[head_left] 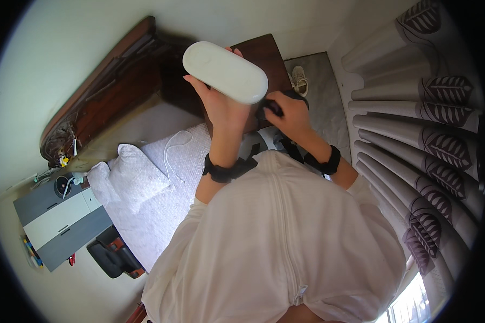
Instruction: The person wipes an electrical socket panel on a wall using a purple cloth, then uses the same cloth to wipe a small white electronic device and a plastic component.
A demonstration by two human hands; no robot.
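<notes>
A smooth white oblong case (pixel 226 72) with rounded ends is held up by my left hand (pixel 226 112). The fingers wrap its far side and the thumb lies along its near left edge; the case looks closed. Just to the right and slightly lower, my right hand (pixel 291 113) is closed with its fingers curled round a small dark item (pixel 271 107), whose kind I cannot make out. Another dark shape (pixel 296 96) shows behind the right knuckles. Both hands are above the dark brown wooden tabletop (pixel 264 51), and each wrist wears a black band.
A bed (pixel 186 161) with a pillow (pixel 137 175) and a white cord (pixel 170 153) lies to the left. Beyond stands a grey-and-white drawer cabinet (pixel 64 218). Pale shoes (pixel 299 81) rest on the floor near the tabletop. A leaf-patterned curtain (pixel 399 140) hangs at the right.
</notes>
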